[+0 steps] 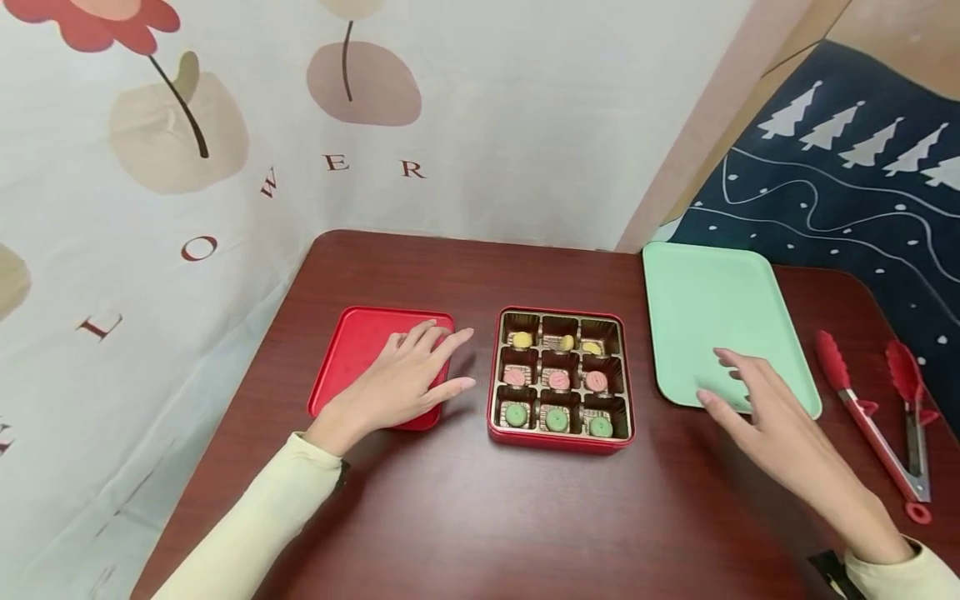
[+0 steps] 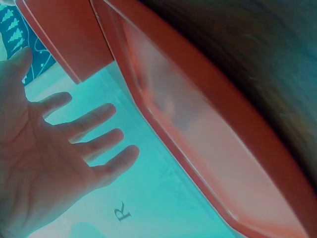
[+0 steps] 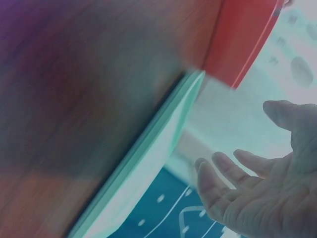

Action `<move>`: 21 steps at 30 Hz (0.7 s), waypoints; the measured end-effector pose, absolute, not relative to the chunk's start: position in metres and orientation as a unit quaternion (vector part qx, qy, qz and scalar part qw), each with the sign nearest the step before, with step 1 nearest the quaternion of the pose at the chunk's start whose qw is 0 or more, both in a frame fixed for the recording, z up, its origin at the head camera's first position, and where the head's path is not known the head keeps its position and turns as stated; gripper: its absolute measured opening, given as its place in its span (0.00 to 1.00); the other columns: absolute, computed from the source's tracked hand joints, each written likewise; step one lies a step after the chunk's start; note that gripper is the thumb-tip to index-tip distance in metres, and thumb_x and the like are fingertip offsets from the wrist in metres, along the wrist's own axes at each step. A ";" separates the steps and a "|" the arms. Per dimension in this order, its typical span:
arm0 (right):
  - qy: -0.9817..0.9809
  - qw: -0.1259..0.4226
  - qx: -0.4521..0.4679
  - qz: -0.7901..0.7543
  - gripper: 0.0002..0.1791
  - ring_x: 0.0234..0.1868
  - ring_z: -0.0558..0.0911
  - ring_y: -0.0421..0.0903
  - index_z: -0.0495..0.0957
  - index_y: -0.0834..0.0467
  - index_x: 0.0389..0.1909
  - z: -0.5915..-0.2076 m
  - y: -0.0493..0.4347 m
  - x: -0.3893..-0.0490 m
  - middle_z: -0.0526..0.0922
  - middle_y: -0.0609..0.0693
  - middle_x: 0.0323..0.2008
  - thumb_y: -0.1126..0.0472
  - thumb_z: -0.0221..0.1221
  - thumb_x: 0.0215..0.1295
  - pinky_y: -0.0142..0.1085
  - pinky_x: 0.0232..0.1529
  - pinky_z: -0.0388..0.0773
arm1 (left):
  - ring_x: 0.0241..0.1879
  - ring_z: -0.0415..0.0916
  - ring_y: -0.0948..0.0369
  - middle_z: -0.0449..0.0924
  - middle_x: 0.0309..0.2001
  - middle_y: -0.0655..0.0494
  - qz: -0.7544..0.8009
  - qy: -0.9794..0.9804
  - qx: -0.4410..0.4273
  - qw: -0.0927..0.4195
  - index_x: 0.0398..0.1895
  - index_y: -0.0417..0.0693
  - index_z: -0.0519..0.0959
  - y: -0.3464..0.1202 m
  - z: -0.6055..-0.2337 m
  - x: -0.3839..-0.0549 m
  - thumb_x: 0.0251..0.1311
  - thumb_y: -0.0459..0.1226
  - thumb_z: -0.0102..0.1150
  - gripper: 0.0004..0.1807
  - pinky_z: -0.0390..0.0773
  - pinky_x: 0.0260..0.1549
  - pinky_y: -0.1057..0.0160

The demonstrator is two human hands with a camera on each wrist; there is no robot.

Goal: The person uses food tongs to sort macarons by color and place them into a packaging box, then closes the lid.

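My left hand (image 1: pixel 401 375) hovers over the red lid (image 1: pixel 360 346) with fingers spread and nothing in it. In the left wrist view that hand (image 2: pixel 54 144) shows its bare palm beside the lid's raised rim. My right hand (image 1: pixel 780 425) hangs near the front edge of the mint-green tray (image 1: pixel 720 317), thumb and fingers apart, holding nothing. Between the hands sits a red square tin (image 1: pixel 558 444) with a gold divided insert. Its compartments hold yellow sweets (image 1: pixel 522 339) at the back, pink sweets (image 1: pixel 558 380) in the middle row and green sweets (image 1: pixel 557 419) in front.
Red-tipped tongs (image 1: pixel 881 450) lie spread at the table's right side, beside the tray. A white printed cloth (image 1: pixel 510 125) hangs behind the brown table (image 1: pixel 480 517). Dark blue cloth with white trees (image 1: pixel 840 192) hangs at the back right.
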State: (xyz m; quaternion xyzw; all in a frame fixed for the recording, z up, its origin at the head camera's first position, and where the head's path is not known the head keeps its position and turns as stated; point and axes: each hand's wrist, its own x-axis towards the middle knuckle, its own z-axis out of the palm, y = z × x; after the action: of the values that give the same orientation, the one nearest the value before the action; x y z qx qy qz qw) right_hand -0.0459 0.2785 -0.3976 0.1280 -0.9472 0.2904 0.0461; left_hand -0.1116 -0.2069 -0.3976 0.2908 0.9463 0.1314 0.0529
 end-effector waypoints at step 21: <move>-0.939 0.041 0.171 0.296 0.40 0.64 0.76 0.61 0.64 0.62 0.82 -0.387 0.212 -0.050 0.75 0.62 0.68 0.57 0.70 0.76 0.46 0.53 0.74 | 0.67 0.69 0.41 0.74 0.64 0.37 0.085 0.971 0.222 0.022 0.74 0.41 0.77 -0.263 -0.389 -0.096 0.73 0.53 0.68 0.35 0.67 0.61 0.35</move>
State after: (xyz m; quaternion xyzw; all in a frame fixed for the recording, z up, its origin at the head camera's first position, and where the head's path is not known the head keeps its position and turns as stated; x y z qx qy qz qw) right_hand -0.0496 0.2121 -0.3865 0.1712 -0.9389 0.2958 0.0414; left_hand -0.0958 -0.2632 -0.3892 0.2217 0.9712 0.0849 0.0216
